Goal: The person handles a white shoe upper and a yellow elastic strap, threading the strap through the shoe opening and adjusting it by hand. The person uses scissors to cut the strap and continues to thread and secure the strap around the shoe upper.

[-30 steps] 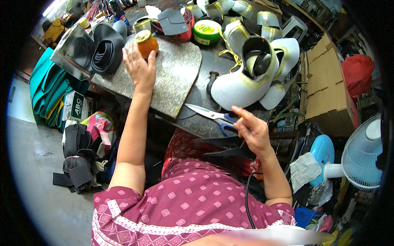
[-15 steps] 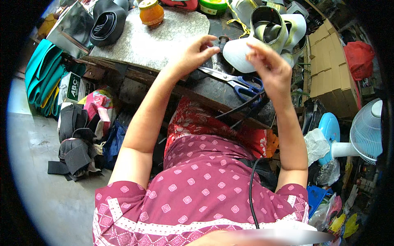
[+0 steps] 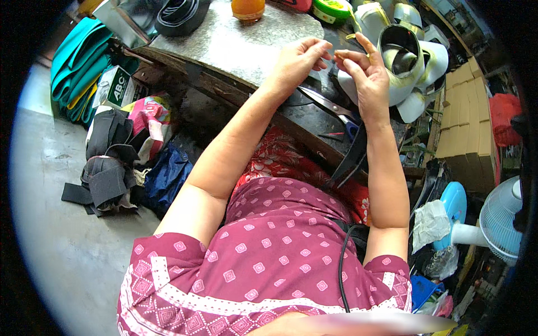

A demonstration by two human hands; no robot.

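My left hand [image 3: 303, 60] is raised over the worktable with thumb and fingers drawn together; anything between them is too small to make out. Close by on its right, my right hand [image 3: 367, 78] holds thumb and a finger in a pinch while another finger points up. What it pinches, if anything, I cannot make out. Beneath the hands lie scissors [image 3: 327, 105], their blue handles partly covered by my right wrist. A black strap [image 3: 354, 152] hangs over the table's front edge. White curved pieces with yellowish smears [image 3: 411, 106] sit beside my right hand.
A pale stone slab [image 3: 235, 47] covers the table's left, bearing an amber jar [image 3: 247, 10] and rolled black strip [image 3: 182, 15]. A dark round container [image 3: 399, 47] stands among the white pieces. Cardboard [image 3: 462, 120] and a fan [image 3: 501, 218] are at right; black scraps [image 3: 106, 179] lie at left.
The view has shifted, so the table things sit further right and higher. My hands have come closer together, and the right hand's fingers have gone from blurred to a clear pinch.
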